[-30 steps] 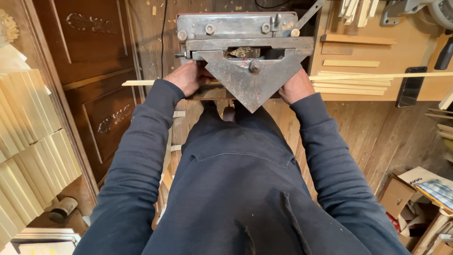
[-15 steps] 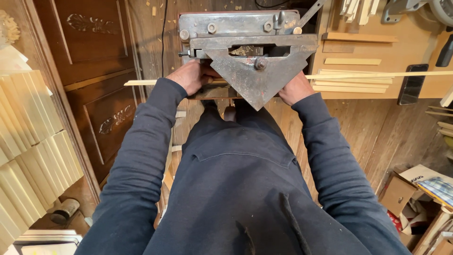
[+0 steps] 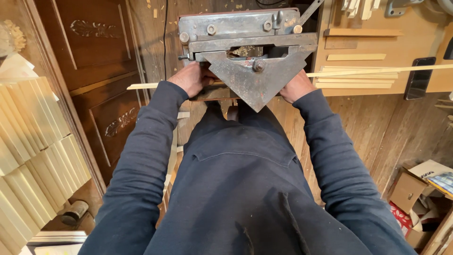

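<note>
Flanking metal cutter (image 3: 252, 56), both hands (image 3: 191, 78) on strip (image 3: 377, 72)

The tabletop (image 3: 377, 45), a pale board at upper right, carries flat wood strips (image 3: 356, 80) laid side by side, two shorter strips (image 3: 356, 57) above them, and a dark phone (image 3: 419, 78) near its right edge. The plank floor (image 3: 377, 127) bears a cardboard box (image 3: 415, 184), pale slats (image 3: 33, 160) stacked at left, and what may be a can (image 3: 74, 211).
</note>
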